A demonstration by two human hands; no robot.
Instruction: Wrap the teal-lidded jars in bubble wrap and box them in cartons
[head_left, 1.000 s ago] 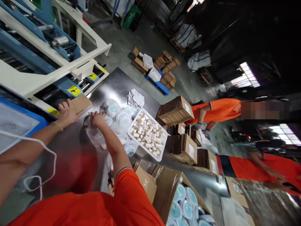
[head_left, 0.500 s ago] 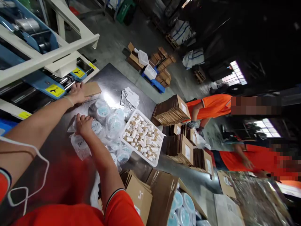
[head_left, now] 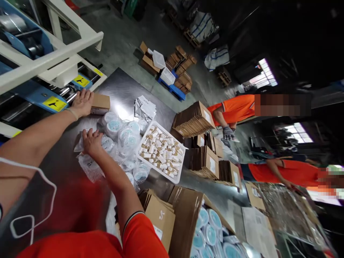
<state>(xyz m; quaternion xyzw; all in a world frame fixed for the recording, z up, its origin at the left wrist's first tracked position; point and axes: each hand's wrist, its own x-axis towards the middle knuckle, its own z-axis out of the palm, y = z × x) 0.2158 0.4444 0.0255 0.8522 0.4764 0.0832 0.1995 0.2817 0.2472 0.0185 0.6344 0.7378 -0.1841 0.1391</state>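
Observation:
My left hand rests on the near end of a small brown cardboard box lying on the metal table beside the blue and white machine. My right hand lies palm down on a clear plastic bag with round white and light-blue lidded items in bags next to it. Whether its fingers grip the bag I cannot make out.
A white basket of several small bottles stands right of the bags. Silver pouches lie behind. Stacks of flat cartons and an open carton of round items sit at the right. Two people in orange shirts work beyond.
The view has swung left and down. My left hand stays at the brown box by the machine; my right hand stays on the plastic bags.

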